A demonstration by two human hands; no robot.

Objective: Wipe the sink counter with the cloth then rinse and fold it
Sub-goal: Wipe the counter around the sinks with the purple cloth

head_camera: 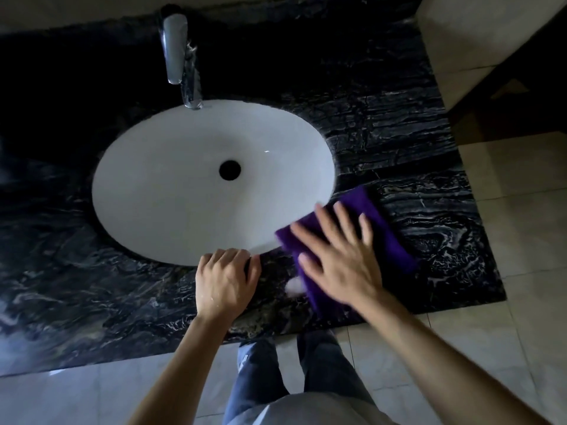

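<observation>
A purple cloth (385,231) lies flat on the black marble counter (429,167), just right of the white oval sink (171,191). My right hand (337,256) presses flat on the cloth with fingers spread, and is blurred. My left hand (225,279) rests on the counter at the sink's front rim, its fingers curled under with nothing seen in them. A small white patch (294,285) shows on the counter at the cloth's near left edge.
A chrome tap (181,59) stands behind the sink, its spout over the back rim. The dark drain hole (229,170) sits mid-basin. The counter ends at the right and front over a tiled floor (521,240). My legs stand below the front edge.
</observation>
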